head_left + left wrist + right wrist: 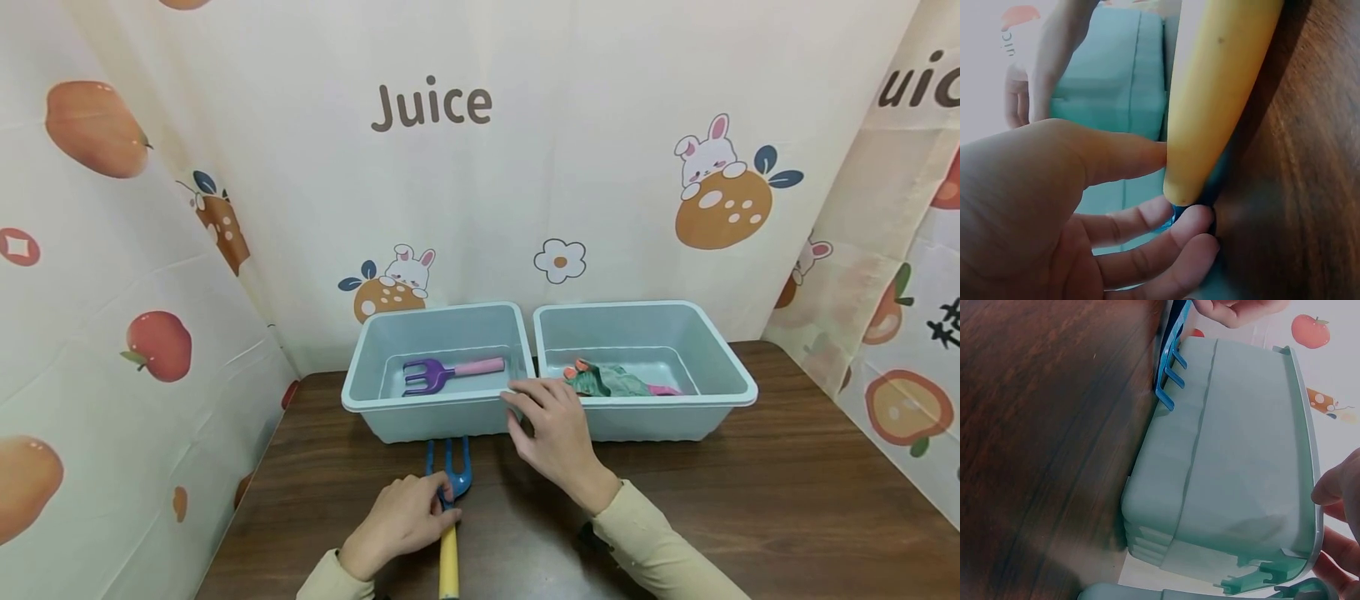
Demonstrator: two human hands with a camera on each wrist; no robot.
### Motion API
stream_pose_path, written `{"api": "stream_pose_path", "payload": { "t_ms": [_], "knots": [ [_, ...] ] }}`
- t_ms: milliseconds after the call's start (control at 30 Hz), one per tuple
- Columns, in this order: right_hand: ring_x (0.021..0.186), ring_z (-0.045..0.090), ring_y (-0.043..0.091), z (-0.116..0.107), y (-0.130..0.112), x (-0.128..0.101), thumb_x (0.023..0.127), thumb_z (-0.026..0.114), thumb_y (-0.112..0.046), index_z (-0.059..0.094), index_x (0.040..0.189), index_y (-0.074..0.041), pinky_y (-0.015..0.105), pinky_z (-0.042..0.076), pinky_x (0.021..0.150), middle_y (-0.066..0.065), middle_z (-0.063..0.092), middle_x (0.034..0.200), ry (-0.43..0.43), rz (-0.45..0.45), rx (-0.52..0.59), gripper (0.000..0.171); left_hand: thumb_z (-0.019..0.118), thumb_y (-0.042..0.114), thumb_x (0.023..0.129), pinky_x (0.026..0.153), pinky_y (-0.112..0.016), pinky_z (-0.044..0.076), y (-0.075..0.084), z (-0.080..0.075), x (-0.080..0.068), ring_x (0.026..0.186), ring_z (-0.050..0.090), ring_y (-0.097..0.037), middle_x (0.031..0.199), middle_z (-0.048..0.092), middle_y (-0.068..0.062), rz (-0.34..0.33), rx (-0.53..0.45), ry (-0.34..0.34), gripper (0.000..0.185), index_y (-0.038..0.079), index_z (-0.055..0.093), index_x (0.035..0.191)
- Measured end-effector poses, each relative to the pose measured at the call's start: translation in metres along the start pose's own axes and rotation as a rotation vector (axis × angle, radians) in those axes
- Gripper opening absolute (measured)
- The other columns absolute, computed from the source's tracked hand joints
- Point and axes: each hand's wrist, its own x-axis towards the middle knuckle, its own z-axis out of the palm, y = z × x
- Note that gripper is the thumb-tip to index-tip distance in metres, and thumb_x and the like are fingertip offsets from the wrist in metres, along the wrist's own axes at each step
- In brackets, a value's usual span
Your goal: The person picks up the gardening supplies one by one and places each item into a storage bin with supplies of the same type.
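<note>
Two pale green bins sit side by side at the far edge of the table, the left bin (433, 379) holding one purple rake (450, 372) and the right bin (643, 367) crumpled gloves (611, 381); the backdrop reads "Juice". The left hand (401, 521) curls its fingers around the one blue rake with a yellow handle (450, 517), lying on the near table just before the left bin, while the right hand (555, 433) rests relaxed fingers on that bin's right rim.

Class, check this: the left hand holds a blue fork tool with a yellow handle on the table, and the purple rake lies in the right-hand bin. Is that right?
Not quite. The purple rake lies in the left-hand bin, as the head view shows. The left hand does hold the blue fork tool with its yellow handle on the table.
</note>
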Motion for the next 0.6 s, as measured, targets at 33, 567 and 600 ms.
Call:
{"api": "stream_pose_path", "payload": {
  "t_ms": [33,567,600],
  "knots": [
    [0.106,0.067,0.028,-0.0001,0.0,0.0001,0.088,0.081,-0.013,0.082,0.111,-0.015,0.05,0.054,0.093,0.004,0.077,0.116,0.001,-0.001,0.0,0.022,0.08,0.035,0.094,0.051,-0.026,0.039,0.0,0.0005,0.0,0.053,0.05,-0.003,0.065,0.059,0.014,-0.005,0.003,0.006,0.02,0.018,0.069,0.092],
    [0.106,0.067,0.028,-0.0011,-0.0007,0.001,0.088,0.081,-0.013,0.082,0.111,-0.015,0.05,0.054,0.094,0.004,0.077,0.116,-0.004,0.003,-0.001,0.023,0.083,0.041,0.088,0.049,-0.027,0.035,0.0033,0.0075,-0.0006,0.051,0.045,-0.006,0.058,0.049,0.014,-0.039,0.07,0.044,0.03,0.025,0.062,0.074],
    [0.106,0.067,0.028,-0.0012,-0.0007,0.001,0.088,0.081,-0.013,0.082,0.111,-0.015,0.05,0.054,0.094,0.004,0.077,0.116,-0.004,0.002,-0.001,0.023,0.084,0.041,0.088,0.049,-0.027,0.035,0.0036,0.0074,-0.0006,0.051,0.045,-0.006,0.058,0.049,0.014,-0.038,0.071,0.047,0.031,0.025,0.062,0.074]
  ]
}}
